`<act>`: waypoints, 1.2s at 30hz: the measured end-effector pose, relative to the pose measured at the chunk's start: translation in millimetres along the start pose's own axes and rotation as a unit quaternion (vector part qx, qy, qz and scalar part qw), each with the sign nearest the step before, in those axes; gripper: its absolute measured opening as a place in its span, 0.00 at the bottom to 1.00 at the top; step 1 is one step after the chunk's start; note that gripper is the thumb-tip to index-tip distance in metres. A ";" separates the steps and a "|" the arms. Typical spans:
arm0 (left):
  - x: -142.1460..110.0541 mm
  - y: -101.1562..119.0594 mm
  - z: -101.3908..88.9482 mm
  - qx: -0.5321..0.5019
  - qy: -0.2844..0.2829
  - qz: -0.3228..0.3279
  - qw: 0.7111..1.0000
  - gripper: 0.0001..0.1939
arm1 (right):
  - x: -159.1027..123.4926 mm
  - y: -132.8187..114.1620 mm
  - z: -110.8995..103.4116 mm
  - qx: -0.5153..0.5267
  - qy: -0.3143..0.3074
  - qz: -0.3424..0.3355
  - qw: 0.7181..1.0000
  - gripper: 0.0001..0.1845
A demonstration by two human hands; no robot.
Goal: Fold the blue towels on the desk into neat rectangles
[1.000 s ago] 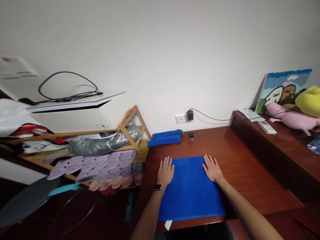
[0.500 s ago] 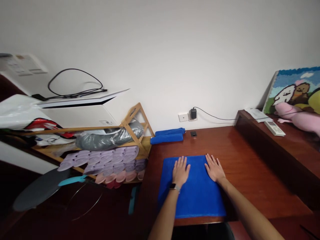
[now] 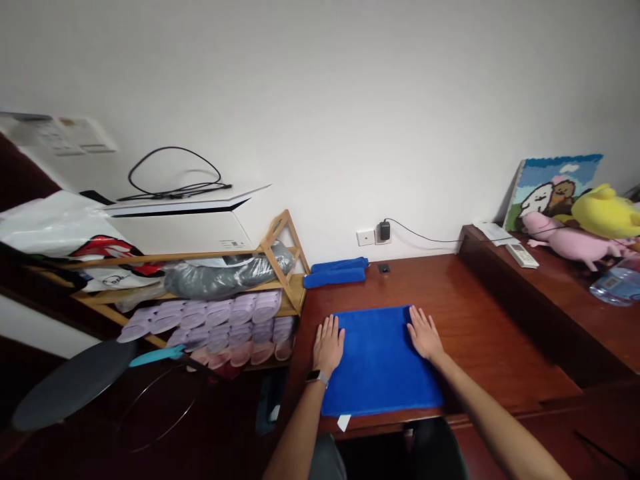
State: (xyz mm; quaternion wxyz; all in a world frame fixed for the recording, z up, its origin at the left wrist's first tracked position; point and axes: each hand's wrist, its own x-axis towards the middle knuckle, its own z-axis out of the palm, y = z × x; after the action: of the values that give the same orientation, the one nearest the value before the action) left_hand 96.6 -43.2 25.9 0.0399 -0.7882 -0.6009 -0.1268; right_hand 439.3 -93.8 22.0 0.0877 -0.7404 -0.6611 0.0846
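Blue cloth [image 3: 383, 363]: lies spread flat, right of centre in the lower half of the frame, on the reddish-brown desk [image 3: 490, 327]. Its lower edge runs close to the front edge of the desk. A white tag [image 3: 344, 422] sticks out from that edge toward its left end.

Left grip [image 3: 329, 347]: released, palm down, fingers extended and pointing up the frame. It lies across the cloth's left border, fingertips near the upper left corner. A watch [image 3: 317, 377] is on the wrist.

Right grip [image 3: 425, 337]: released, palm down, fingers slightly spread. It lies at the cloth's right border, fingertips beside the upper right corner. Most of the cloth lies between the two grips; neither is closed around it.

Surroundings: two rolled blue cloths [image 3: 336, 276] lie above the spread cloth in the frame, at the back of the desk against the wall. A black plug-in adapter [image 3: 385, 230] sits in the wall above the desk. At the right of the frame, a raised brown ledge carries a white remote control [image 3: 521, 254], a pink plush toy [image 3: 560, 237] and a clear bottle [image 3: 617, 287]. At the left, a wooden rack [image 3: 290, 267] holds rows of lilac and pink slippers [image 3: 243, 310].
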 end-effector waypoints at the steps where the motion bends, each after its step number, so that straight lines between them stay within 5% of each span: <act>1: -5.4 8.8 -1.8 -0.007 0.022 0.009 1.000 0.31 | -9.7 -0.7 1.4 0.001 0.018 -0.011 1.000 0.36; 4: -18.2 56.3 -3.4 -0.041 0.048 0.082 0.995 0.30 | -30.9 -0.5 6.2 0.003 0.018 -0.020 1.000 0.37; 9: -12.6 154.1 11.9 -0.087 0.010 0.179 0.980 0.30 | -32.7 -1.2 11.6 0.012 -0.032 -0.007 0.999 0.36; 12: -1.3 182.8 30.5 -0.092 -0.021 0.172 0.981 0.31 | -28.9 -0.7 18.8 0.007 -0.029 -0.015 0.999 0.36; 15: 3.5 189.2 44.9 -0.095 -0.044 0.152 0.983 0.32 | -28.3 1.8 25.4 -0.003 -0.018 -0.017 1.000 0.35; 20: -6.4 147.4 41.0 -0.083 -0.063 0.125 0.987 0.32 | -30.0 4.3 28.3 -0.003 -0.003 -0.021 1.000 0.35; 26: -38.8 13.4 16.8 -0.012 -0.045 -0.009 0.999 0.33 | -30.5 2.3 26.0 -0.006 -0.005 -0.015 1.000 0.35; 28: -48.3 -14.4 10.3 -0.004 -0.048 -0.029 0.998 0.33 | -30.2 0.0 20.5 -0.011 -0.010 -0.012 1.000 0.35; 31: -57.6 -22.9 1.3 0.001 -0.054 -0.039 0.998 0.32 | -33.2 -5.7 9.4 -0.020 -0.033 -0.001 0.999 0.35; 36: -73.4 11.1 -11.2 -0.026 0.027 0.017 0.999 0.31 | -64.3 -14.3 8.4 -0.019 0.015 0.012 1.000 0.36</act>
State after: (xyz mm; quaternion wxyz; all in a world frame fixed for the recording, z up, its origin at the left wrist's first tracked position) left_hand 87.5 -117.4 19.6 0.0374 -0.7953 -0.5827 -0.1631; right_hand 416.3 -155.9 17.8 0.0826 -0.7506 -0.6526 0.0625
